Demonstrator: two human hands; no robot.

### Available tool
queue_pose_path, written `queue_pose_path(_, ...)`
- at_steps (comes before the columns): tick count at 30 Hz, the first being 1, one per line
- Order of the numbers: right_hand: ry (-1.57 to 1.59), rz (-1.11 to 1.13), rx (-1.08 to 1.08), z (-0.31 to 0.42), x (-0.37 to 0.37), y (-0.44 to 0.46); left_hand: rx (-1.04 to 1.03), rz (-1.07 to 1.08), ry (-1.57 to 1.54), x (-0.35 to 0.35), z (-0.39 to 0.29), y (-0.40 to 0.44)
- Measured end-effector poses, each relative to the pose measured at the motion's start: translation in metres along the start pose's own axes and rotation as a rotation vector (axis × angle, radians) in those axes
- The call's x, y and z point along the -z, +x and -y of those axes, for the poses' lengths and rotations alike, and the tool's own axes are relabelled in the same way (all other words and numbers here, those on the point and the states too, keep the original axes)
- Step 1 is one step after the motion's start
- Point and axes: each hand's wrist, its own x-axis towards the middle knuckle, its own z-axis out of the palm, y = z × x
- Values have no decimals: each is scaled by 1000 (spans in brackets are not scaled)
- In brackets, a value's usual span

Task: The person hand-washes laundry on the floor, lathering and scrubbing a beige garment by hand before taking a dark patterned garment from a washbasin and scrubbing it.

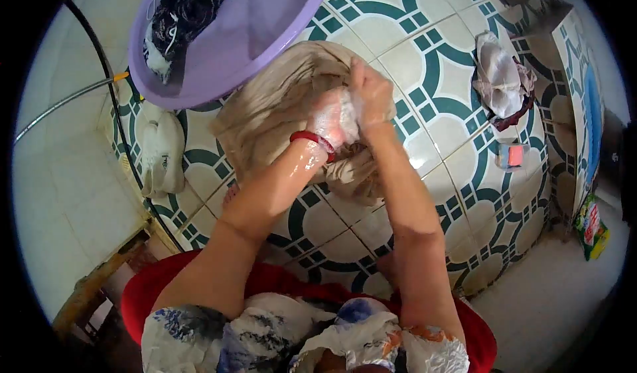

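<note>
A wet beige cloth garment point(265, 108) lies bunched on the tiled floor in front of me. My left hand point(330, 116), with a red bracelet point(312, 137) at its wrist, is closed on a fold of it and covered in white suds. Close beside it, my right hand point(373, 98) is a fist around another part of the same garment. Suds sit between the two hands, and the cloth inside the fists is mostly hidden.
A purple basin point(229, 74) holding a dark patterned garment point(189, 15) stands beyond the cloth. White shoes point(162, 154) and a hose point(63, 108) are at left. Crumpled clothes point(497, 78), a small box with a red-and-blue block point(512, 155), and a green packet point(589, 227) are at right.
</note>
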Motion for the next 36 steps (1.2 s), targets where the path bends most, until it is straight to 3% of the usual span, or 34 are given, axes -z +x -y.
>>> queue_pose_path(1,92,-46,-61,-9,-10,6,86,-149,21,-12,-1,-2)
queue_pose_path(5,-156,-9,89,-18,-16,15,175,-100,227,15,-22,22)
queue_pose_path(8,-374,0,197,-25,-19,18,226,-44,-184,-12,-6,1)
queue_pose_path(9,143,99,-268,-19,4,32,340,-51,-200,-36,-16,-11)
queue_pose_path(10,142,91,-275,-18,17,36,349,-48,-196,-31,-16,-8)
queue_pose_path(12,755,239,-534,-19,37,43,352,163,111,-11,-26,1)
queue_pose_path(13,1040,191,-626,-29,37,46,433,286,171,-17,-39,-3)
queue_pose_path(14,1183,193,-703,-40,37,47,422,293,164,-14,-41,0)
queue_pose_path(16,1361,142,-868,-34,30,37,302,65,206,4,-39,10)
queue_pose_path(18,585,29,-467,-17,8,5,179,-12,101,26,-26,24)
queue_pose_path(19,205,91,-48,1,-16,-26,161,249,-31,45,-19,29)
queue_pose_path(20,8,142,153,7,-25,-34,145,508,-167,63,-12,33)
queue_pose_path(21,-177,154,361,13,-33,-42,131,628,-240,59,-10,27)
queue_pose_path(22,-160,224,122,8,-27,-24,125,750,-314,56,-8,22)
queue_pose_path(24,-130,335,-362,0,-15,4,195,-319,-3,-10,-4,0)
queue_pose_path(25,-129,328,-374,4,-15,-6,144,-311,-47,3,14,7)
queue_pose_path(28,58,-159,439,31,-19,-49,134,-218,-10,-6,8,-4)
queue_pose_path(29,57,-156,454,23,-17,-40,113,-173,4,-11,1,-7)
queue_pose_path(32,-443,19,154,-26,-11,3,82,-93,79,-29,-16,-14)
queue_pose_path(34,-202,107,-180,-14,20,22,208,-83,106,-51,-15,-15)
queue_pose_path(35,-204,103,-181,-18,25,21,192,-55,119,-58,-20,-16)
queue_pose_path(36,-113,-116,-106,-19,31,20,186,-51,111,-58,-23,-15)
